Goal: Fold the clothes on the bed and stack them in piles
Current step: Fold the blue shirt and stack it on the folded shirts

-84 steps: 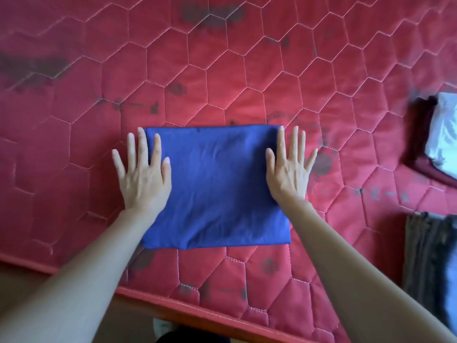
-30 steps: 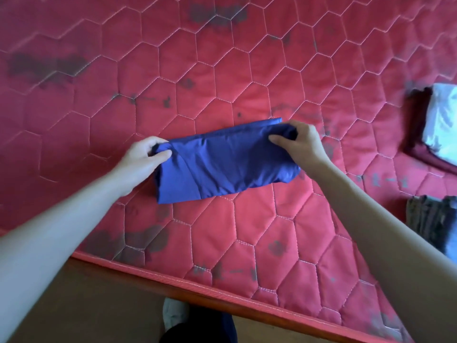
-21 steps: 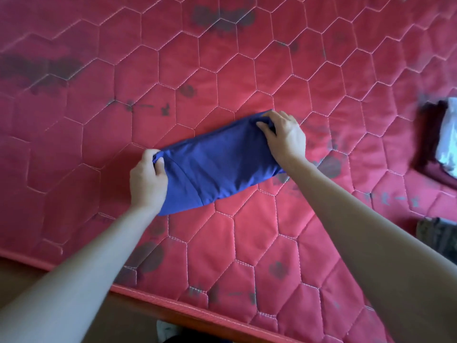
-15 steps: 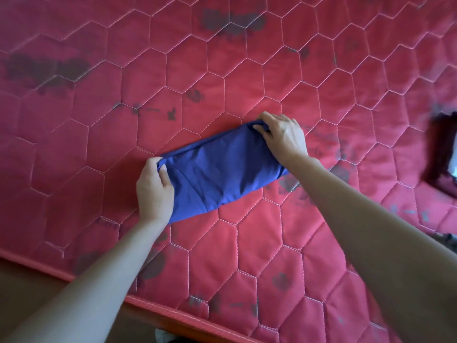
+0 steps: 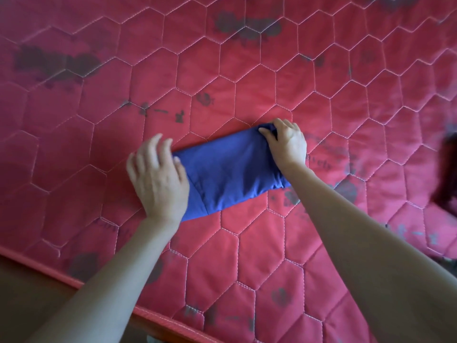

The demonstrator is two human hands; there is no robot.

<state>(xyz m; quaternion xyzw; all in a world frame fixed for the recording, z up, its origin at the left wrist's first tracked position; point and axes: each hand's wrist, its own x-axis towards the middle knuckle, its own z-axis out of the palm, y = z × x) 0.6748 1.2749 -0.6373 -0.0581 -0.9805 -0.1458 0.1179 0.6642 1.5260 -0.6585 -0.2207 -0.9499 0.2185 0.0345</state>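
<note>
The folded blue cloth (image 5: 232, 169) lay mid-mattress (image 5: 247, 256), the left hand (image 5: 158, 179) spread flat on its left end and the right hand (image 5: 286, 144) curled, pinching its far right corner, so lifting unevenly could let the fold spring open.
</note>
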